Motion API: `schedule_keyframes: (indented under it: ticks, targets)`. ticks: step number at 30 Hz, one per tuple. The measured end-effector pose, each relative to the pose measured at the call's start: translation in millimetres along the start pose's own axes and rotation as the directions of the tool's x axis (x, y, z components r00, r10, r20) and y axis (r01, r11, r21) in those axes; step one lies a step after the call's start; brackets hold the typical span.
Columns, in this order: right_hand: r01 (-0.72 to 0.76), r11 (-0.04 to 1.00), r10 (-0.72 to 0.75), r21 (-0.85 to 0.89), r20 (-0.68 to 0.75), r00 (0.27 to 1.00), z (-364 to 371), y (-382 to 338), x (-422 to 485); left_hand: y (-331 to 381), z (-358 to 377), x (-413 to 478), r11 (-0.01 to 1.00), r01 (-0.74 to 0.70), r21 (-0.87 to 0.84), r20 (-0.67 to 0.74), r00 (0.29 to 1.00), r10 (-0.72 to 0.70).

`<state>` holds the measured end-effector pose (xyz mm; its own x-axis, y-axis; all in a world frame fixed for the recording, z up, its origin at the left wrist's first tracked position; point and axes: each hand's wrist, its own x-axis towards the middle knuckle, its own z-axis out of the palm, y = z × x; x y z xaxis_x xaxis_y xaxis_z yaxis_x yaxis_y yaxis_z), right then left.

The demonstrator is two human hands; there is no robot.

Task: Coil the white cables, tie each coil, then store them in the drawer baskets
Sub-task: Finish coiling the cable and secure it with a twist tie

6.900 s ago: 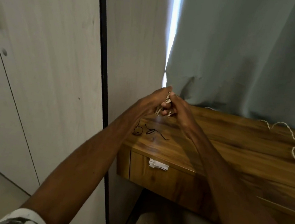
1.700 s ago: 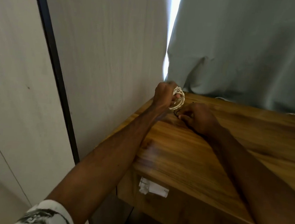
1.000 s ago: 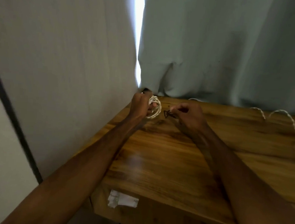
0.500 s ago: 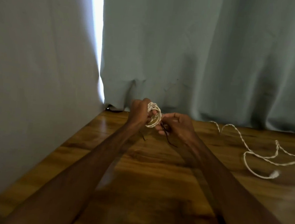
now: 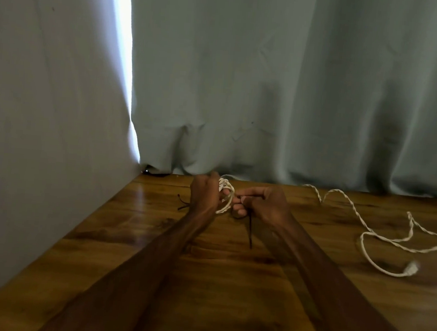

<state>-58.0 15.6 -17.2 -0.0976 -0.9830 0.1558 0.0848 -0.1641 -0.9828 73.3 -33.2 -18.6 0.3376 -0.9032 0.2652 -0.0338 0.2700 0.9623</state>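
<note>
while the left hand [image 5: 204,193] curls round the white coil [image 5: 226,206] | right hand [image 5: 268,204] pinches black tie [image 5: 250,232]

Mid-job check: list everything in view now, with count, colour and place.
table: one, brown wood, underneath
curtain: one, grey-green, behind
wall: one, pale, left
coiled cable: one, white, held near the back edge
held tie: one, black, hanging beside the coil
spare tie: one, black, lying left of the coil
loose cable: one, white, sprawled right
left hand: grips the coiled cable
right hand: pinches the held tie
</note>
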Motion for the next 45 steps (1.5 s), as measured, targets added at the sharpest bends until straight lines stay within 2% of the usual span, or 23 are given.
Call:
schedule_keyframes:
  ticks: [4, 9, 13, 16, 23, 27, 31, 33, 36, 38, 40, 42, 45]
  targets:
    - [0.015, 0.999, -0.014, -0.029, 0.019, 1.0, 6, 6, -3, 4, 5, -8, 0.998, -0.026, -0.051, 0.025, 0.999, 0.027]
    - [0.126, 0.976, -0.126, -0.175, 0.011, 0.992, 5, -2, -11, 6, 3, -11, 0.993, -0.118, 0.031, -0.044, 0.992, 0.119]
    - [0.115, 0.964, -0.129, -0.239, -0.042, 0.991, 14, 2, -13, 11, 1, -11, 0.995, -0.096, -0.012, -0.116, 0.989, 0.094]
    - [0.157, 0.922, -0.183, -0.353, -0.04, 0.982, 19, 8, -15, 11, 2, -12, 0.992, -0.126, 0.0, -0.093, 0.988, 0.125]
    - [0.255, 0.861, -0.318, -0.441, -0.074, 0.945, 22, 3, -20, 14, 3, -14, 0.99, -0.144, -0.006, -0.055, 0.988, 0.144]
    - [0.191, 0.884, -0.274, -0.427, -0.142, 0.951, 29, 7, -22, 12, 7, -17, 0.961, -0.26, 0.092, -0.046, 0.963, 0.265]
    - [0.108, 0.941, -0.158, -0.322, -0.133, 0.979, 26, 8, -22, 8, 11, -18, 0.937, -0.319, 0.144, -0.037, 0.944, 0.328]
    - [0.077, 0.955, -0.123, -0.287, -0.148, 0.981, 24, 7, -23, 7, 12, -16, 0.95, -0.277, 0.143, -0.037, 0.958, 0.285]
    - [0.088, 0.934, -0.157, -0.347, -0.175, 0.972, 20, 4, -24, 4, 15, -9, 0.989, -0.117, 0.092, -0.023, 0.993, 0.12]
    - [0.087, 0.923, -0.167, -0.376, -0.185, 0.968, 17, 1, -22, 3, 16, -3, 0.995, 0.076, -0.059, 0.093, 0.993, -0.071]
    - [0.071, 0.954, -0.13, -0.293, -0.187, 0.974, 16, -3, -22, 1, 16, 4, 0.956, 0.246, -0.159, 0.244, 0.948, -0.203]
    - [0.06, 0.967, -0.114, -0.247, -0.212, 0.971, 13, -6, -17, 2, 15, 9, 0.943, 0.299, -0.148, 0.32, 0.917, -0.24]
    - [0.049, 0.932, -0.149, -0.359, -0.257, 0.955, 5, -9, -15, 7, 13, 11, 0.94, 0.307, -0.147, 0.385, 0.893, -0.232]
